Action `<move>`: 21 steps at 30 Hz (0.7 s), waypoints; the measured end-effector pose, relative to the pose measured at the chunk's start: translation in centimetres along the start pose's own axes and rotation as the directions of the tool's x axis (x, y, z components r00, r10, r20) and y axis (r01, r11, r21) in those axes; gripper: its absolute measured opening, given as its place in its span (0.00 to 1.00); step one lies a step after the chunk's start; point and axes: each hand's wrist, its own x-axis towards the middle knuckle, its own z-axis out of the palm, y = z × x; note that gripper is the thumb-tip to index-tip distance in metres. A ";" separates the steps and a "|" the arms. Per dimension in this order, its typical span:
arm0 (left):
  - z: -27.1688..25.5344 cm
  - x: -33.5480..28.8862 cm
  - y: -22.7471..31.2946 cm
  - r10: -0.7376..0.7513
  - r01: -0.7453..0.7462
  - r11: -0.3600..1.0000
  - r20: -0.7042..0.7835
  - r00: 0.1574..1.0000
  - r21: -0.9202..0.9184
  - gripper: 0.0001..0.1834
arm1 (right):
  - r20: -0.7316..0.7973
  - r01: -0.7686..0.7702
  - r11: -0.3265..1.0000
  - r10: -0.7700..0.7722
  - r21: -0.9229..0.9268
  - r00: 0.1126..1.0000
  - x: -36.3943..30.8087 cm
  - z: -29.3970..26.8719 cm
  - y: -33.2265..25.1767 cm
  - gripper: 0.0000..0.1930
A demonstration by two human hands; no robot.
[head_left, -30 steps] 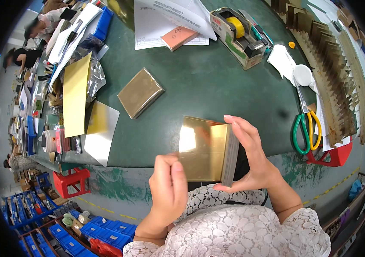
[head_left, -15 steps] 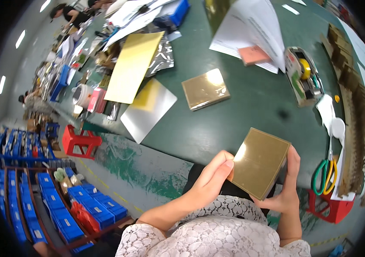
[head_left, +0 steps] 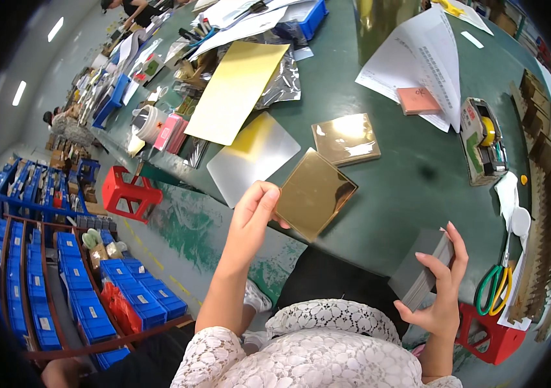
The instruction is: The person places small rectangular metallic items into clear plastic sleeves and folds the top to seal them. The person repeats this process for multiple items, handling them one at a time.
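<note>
- L hand (head_left: 254, 210): thumb & fingers are pressed narrow on the left corner of the gold plate (head_left: 317, 194). Plate is in the air, seen over the near edge of the table (head_left: 398, 200).
- R hand (head_left: 440, 294): thumb & fingers are bent rather wide, holding the grey stack (head_left: 420, 270) btw them. Stack is near the table edge, well apart from the plate.
- Diff. vs 0.5 s ago: then the plate was at the R hand, covering the stack, w/ both hands close together. Now L hand has brought it away to the left, and the stack's face & side are visible. The view has also turned a bit, so table things appear shifted.
- Plate look: approx. square, thin, mirror-like, w/ a fine border line along the edges & a dark reflection near its right corner. It stands cornerwise in view.
- Stack look: dark grey face, side w/ many thin layers.
- Just beyond the plate: gold packet (head_left: 346, 139) in shiny film; plate overlaps it in view, contact I cannot tell.
- To the left: clear sheet (head_left: 240, 169), partly under the yellow sheet (head_left: 240, 90).
- To the right: scissors (head_left: 496, 288), w/ green & yellow handles.
- Farther: tape dispenser (head_left: 478, 152); pink block (head_left: 418, 101) on papers (head_left: 411, 55).
</note>
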 end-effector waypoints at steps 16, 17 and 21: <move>-11.2 6.9 -2.4 0.474 0.007 0.466 -0.257 0.842 0.885 0.11 | 0.011 -0.026 0.999 0.027 -0.026 1.000 -0.4 0.2 0.1 0.39; -10.0 6.1 -2.1 0.626 0.013 0.182 -0.126 0.769 0.983 0.10 | 0.010 -0.030 0.999 0.030 -0.028 1.000 -0.4 0.2 0.1 0.39; -8.4 5.0 -0.9 0.505 -0.248 0.285 0.075 0.860 0.926 0.11 | 0.006 -0.036 0.999 0.037 -0.020 0.999 -0.5 0.3 0.3 0.39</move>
